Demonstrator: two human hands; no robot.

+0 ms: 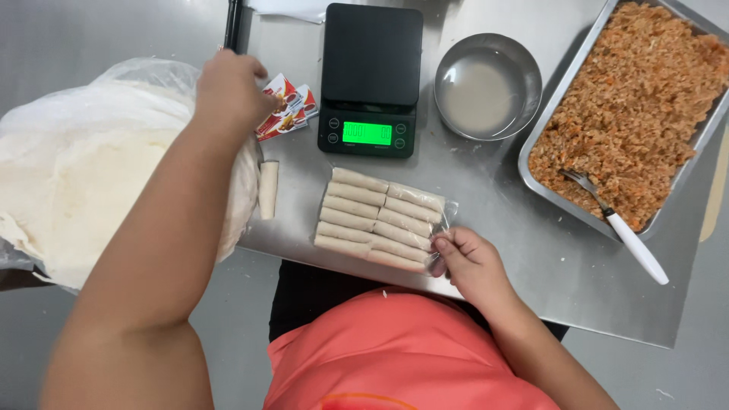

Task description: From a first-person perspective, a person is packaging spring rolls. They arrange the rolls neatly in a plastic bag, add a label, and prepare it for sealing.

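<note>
My left hand [228, 89] reaches forward over the stack of thin white wrappers [91, 175] and closes on red and white printed cards [287, 112] lying left of the scale. My right hand [469, 258] pinches the right edge of a clear plastic bag [444, 216] that holds two rows of pale rolled spring rolls [376, 219] near the table's front edge. One loose spring roll [268, 190] lies between the wrappers and the packed rolls.
A black digital scale [370, 76] with a lit green display stands at the back. A round metal bowl [487, 85] of cloudy liquid is right of it. A metal tray [548, 121] of orange-brown shredded filling holds a white-handled fork [619, 226].
</note>
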